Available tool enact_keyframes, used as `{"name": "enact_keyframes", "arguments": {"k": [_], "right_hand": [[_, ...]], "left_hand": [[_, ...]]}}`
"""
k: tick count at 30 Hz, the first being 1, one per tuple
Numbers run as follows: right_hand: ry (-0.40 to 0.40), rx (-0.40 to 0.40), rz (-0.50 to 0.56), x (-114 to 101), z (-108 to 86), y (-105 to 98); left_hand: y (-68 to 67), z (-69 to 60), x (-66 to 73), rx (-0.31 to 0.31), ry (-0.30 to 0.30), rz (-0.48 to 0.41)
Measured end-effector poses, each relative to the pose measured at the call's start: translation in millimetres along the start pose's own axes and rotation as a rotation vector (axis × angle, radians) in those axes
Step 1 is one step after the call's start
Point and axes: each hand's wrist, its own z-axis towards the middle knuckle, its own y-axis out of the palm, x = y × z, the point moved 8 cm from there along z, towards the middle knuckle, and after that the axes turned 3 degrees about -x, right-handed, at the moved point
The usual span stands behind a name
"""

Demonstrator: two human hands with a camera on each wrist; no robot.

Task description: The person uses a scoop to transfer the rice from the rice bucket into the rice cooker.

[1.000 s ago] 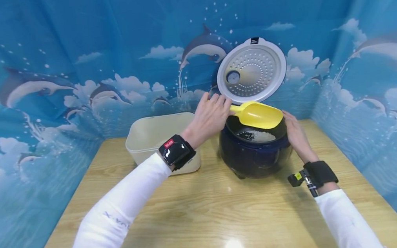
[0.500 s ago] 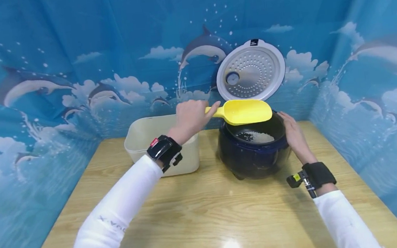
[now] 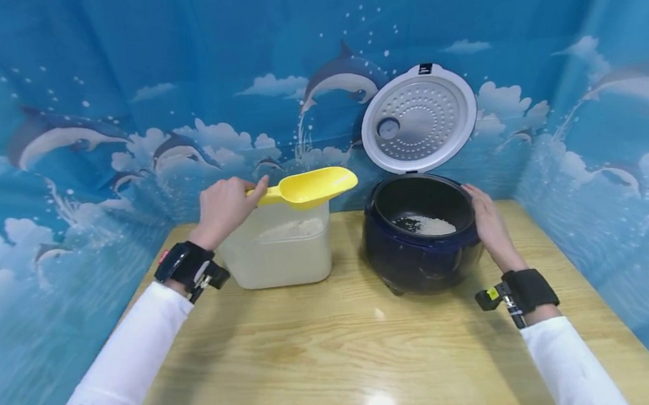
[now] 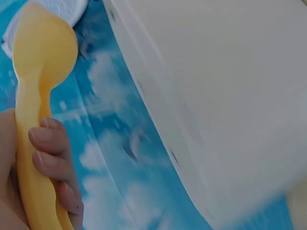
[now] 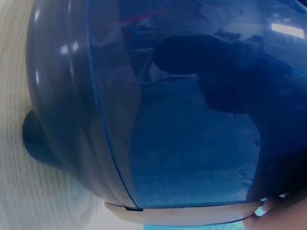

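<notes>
My left hand [image 3: 225, 210] grips the handle of a yellow scoop [image 3: 317, 186], held above the cream container [image 3: 283, 261]; in the left wrist view its fingers [image 4: 50, 160] curl round the handle of the scoop [image 4: 45, 52]. White grains [image 3: 298, 228] show inside the container. To the right stands a dark blue rice cooker [image 3: 422, 264] with white grains [image 3: 435, 225] at the bottom of its black pot. My right hand [image 3: 491, 226] rests with extended fingers against the cooker's right side. In the right wrist view the cooker [image 5: 192, 143] fills most of the picture.
The cooker's round silver lid [image 3: 421, 117] stands raised behind the pot. Both vessels stand near the back of the wooden table [image 3: 337, 349]. A blue dolphin-print cloth [image 3: 203, 78] hangs behind and along both sides.
My left hand has moved left with the scoop, from over the cooker to over the cream container. The right hand has stayed at the cooker's side.
</notes>
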Motion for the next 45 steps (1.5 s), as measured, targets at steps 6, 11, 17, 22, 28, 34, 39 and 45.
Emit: {"name": "enact_keyframes", "arguments": {"k": [6,11,17,22,28,34,39,45], "right_hand": [[-0.004,0.011,-0.007,-0.9,0.0,-6.5],[-0.018,0.024,-0.012,-0.3,0.3,-10.7],[-0.013,0.031,-0.002,-2.0,0.1,-12.2],[0.007,0.032,0.006,-1.4,1.1,-9.8],[0.006,0.020,0.010,-3.0,-0.4,-3.8],[0.010,0.000,0.007,-1.0,-0.6,0.3],[0.015,-0.009,0.007,-1.2,-2.3,0.9],[0.017,-0.014,-0.001,-3.1,-2.8,0.7]], "left_hand": [[-16.3,-12.0,-46.6,0.040,-0.025,0.120],[-28.8,-11.4,-55.9,0.102,0.027,0.344],[-17.5,0.0,-46.8,0.021,0.080,0.571],[6.1,9.0,-36.5,-0.082,0.133,0.686],[31.0,10.7,-42.8,-0.213,0.093,0.561],[57.3,9.1,-58.8,-0.357,-0.018,0.359],[66.3,12.4,-55.3,-0.370,-0.014,0.368],[75.7,16.6,-32.3,-0.273,0.081,0.443]]}}
